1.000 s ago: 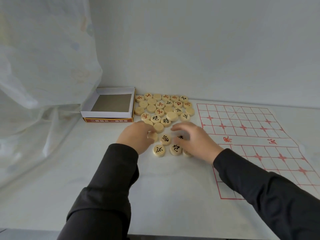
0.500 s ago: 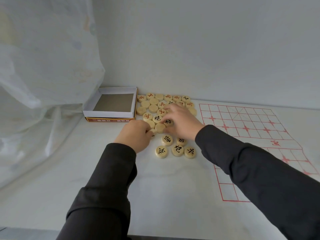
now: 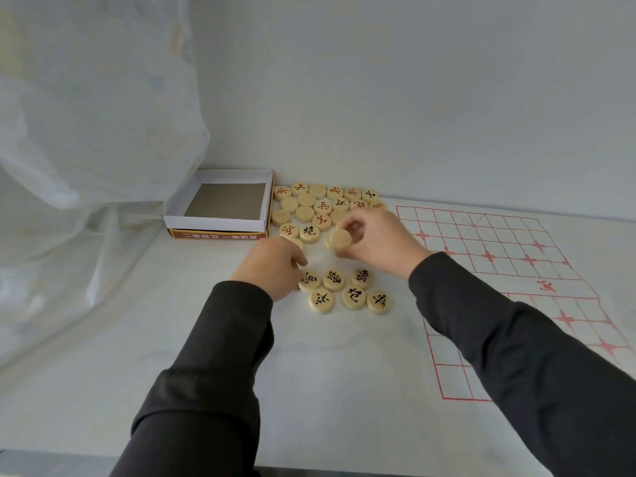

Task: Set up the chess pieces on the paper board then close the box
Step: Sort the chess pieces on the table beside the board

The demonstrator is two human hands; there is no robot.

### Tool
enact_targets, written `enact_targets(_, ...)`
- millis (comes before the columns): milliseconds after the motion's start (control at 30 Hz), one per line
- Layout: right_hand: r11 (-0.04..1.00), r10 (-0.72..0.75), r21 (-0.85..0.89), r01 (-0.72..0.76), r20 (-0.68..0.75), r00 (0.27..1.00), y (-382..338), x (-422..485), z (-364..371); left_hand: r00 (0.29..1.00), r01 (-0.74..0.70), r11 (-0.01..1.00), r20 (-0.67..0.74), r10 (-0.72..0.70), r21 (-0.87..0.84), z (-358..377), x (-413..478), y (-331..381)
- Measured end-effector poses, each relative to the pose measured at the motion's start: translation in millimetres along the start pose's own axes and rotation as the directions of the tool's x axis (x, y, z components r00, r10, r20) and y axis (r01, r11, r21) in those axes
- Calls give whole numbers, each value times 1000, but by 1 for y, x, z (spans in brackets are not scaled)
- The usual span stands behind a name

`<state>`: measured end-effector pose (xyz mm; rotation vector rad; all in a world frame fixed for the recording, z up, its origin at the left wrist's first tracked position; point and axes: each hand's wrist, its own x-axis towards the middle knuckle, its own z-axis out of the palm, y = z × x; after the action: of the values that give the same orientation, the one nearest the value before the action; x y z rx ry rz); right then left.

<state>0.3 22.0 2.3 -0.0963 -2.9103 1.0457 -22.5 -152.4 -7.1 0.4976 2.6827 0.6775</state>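
Round pale wooden chess piece [image 3: 340, 238], blank face showing, pinched in my right hand [image 3: 378, 242]; sorting stage, seemingly; flip next. Left hand [image 3: 272, 266]: grip cannot be told.

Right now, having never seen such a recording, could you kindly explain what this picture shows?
No machine here: a person in dark sleeves works bare-handed, and the single camera sits on their head, looking forward and down. On the table lie an open box, a heap of round chess pieces beside it, six black-lettered pieces set apart nearer, and the red-lined paper board to the right, no piece on its visible part. The right hand pinches a blank-faced piece; whether the left hand holds anything is hidden.
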Motion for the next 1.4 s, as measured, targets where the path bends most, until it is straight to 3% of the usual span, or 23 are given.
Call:
enact_targets(233,990,139,36,-136,-136,981,41,-18,-8,1000,-5,994,13,7,-113,3,-4,8)
enact_targets(333,994,68,-74,-83,-187,980,48,-28,-6,1000,8,993,10,-7,-120,4,-5,12)
enact_targets(467,965,-82,-253,64,-60,995,51,-42,-3,999,18,993,51,-12,-119,3,-6,14)
enact_targets(667,997,31,-72,-22,120,992,40,-58,4,997,9,992,73,0,-125,4,-8,16)
enact_targets(800,994,-6,-108,28,194,981,36,-70,10,997,4,991,81,8,-136,3,-8,15)
enact_targets(967,946,-70,-287,148,267,961,38,-81,9,997,4,989,78,7,-150,-1,-9,12)
enact_targets(1167,984,-115,-130,121,58,992,27,-47,0,1000,26,998,-11,-27,-58,-4,-6,9)
enact_targets(1300,972,-120,-198,130,60,991,20,-6,3,999,41,998,-32,-40,42,-4,-3,7)
enact_targets(1400,914,-187,-359,191,46,981,21,13,6,999,30,997,-35,-27,68,-3,-2,5)
